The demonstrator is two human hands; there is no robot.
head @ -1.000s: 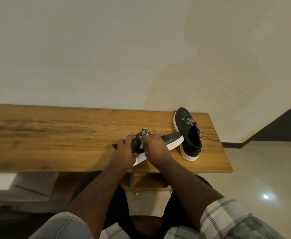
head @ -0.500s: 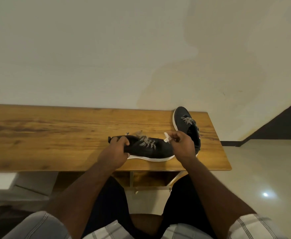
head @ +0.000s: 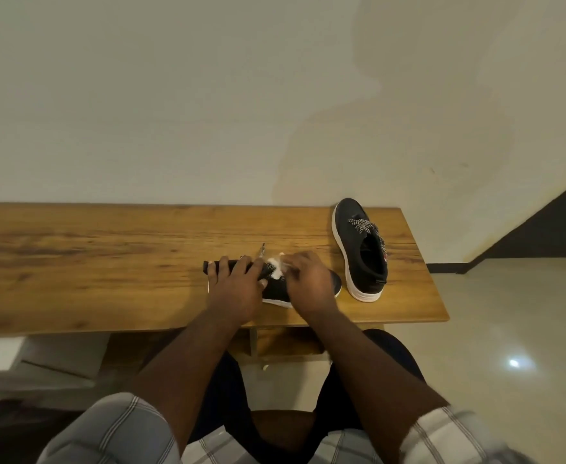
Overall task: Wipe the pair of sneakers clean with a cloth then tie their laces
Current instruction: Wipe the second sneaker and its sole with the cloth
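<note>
A black sneaker with a white sole (head: 276,289) lies sideways on the wooden table (head: 107,262), its toe to the right. My left hand (head: 234,286) grips its heel end from above. My right hand (head: 308,283) holds a small white cloth (head: 276,264) against the laced top of this sneaker and covers most of its front. One lace end sticks up behind the hands. The second black sneaker (head: 362,252) stands upright at the table's right end with its patterned laces loose.
A plain wall runs right behind the table. The table's right edge (head: 439,296) is close to the second sneaker, with shiny floor tiles (head: 509,329) beyond. My knees sit under the front edge. A white box (head: 57,356) lies under the table at left.
My right hand moved left with the cloth from the sneaker's toe to its laced middle. The sneaker, tilted up a second ago, lies flat on its side.
</note>
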